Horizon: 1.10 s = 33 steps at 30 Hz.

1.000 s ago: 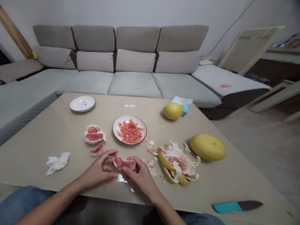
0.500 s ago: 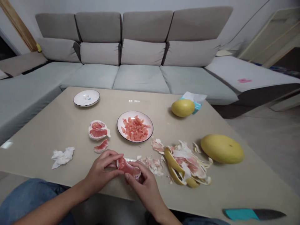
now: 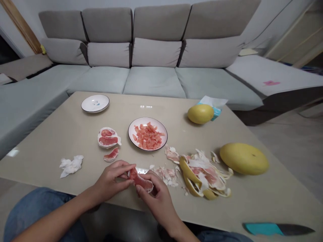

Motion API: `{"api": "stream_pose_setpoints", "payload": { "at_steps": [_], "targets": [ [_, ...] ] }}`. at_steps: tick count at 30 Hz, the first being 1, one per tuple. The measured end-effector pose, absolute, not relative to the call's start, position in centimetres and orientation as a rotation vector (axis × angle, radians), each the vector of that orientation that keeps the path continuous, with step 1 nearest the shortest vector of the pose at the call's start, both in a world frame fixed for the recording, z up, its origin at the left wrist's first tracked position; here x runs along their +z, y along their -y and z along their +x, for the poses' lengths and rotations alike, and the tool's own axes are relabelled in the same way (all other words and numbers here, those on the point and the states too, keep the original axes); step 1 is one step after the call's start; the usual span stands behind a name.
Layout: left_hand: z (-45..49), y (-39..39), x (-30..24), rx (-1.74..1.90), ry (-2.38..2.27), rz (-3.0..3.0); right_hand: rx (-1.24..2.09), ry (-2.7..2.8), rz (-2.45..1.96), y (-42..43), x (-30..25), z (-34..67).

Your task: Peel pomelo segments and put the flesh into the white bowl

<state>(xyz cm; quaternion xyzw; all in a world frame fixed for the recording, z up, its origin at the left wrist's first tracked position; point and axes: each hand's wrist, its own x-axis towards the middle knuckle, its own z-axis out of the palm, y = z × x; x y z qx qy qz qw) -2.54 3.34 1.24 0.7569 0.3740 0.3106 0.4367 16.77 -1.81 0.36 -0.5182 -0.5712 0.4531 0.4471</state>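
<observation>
A red pomelo segment point(image 3: 142, 182) is held between both hands above the table's near edge. My left hand point(image 3: 114, 178) pinches its left end with thumb and fingers. Around its right end, my right hand point(image 3: 156, 190) is closed, thumb on the near side. Just beyond my left hand lie a loose pomelo segment point(image 3: 111, 155) and a partly opened peeled pomelo point(image 3: 108, 137). A white plate point(image 3: 161, 145) with a dark rim bears pieces of red pulp point(image 3: 148, 135). Membrane scraps point(image 3: 166, 175) lie to the right of my right hand.
Yellow peel point(image 3: 190, 179) is heaped at right, near a whole pomelo point(image 3: 243, 158). Another pomelo point(image 3: 200, 113) sits by a tissue pack point(image 3: 216, 112). A teal-handled knife point(image 3: 264, 228) lies at the near right edge. Crumpled tissue point(image 3: 71, 166) and a second plate point(image 3: 87, 105) are on the left.
The view has shifted slightly, so the table's things appear a little farther right and higher. Both hands still hold the pomelo segment in nearly the same pose.
</observation>
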Motion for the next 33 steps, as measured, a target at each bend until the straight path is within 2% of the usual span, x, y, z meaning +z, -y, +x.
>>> {"api": "stream_pose_setpoints", "payload": {
  "at_steps": [14, 21, 28, 33],
  "targets": [
    [-2.0, -3.0, 0.2, 0.883, -0.940, 2.391, 1.119, 1.409, -1.324, 2.1, 0.8, 16.2],
    [-1.4, -2.4, 0.3, 0.823, -1.095, 2.081, 1.053, 1.414, -1.315, 1.9, 0.3, 16.2],
    [-1.4, -3.0, 0.9, 0.691, -1.105, 1.704, 1.175, 1.338, -1.333, 2.0, 1.1, 16.4],
    [-1.3, -2.8, 0.8, 0.727, -1.058, 1.663, 1.125, 1.390, -1.325, 1.8, 1.2, 16.6]
  ]
}}
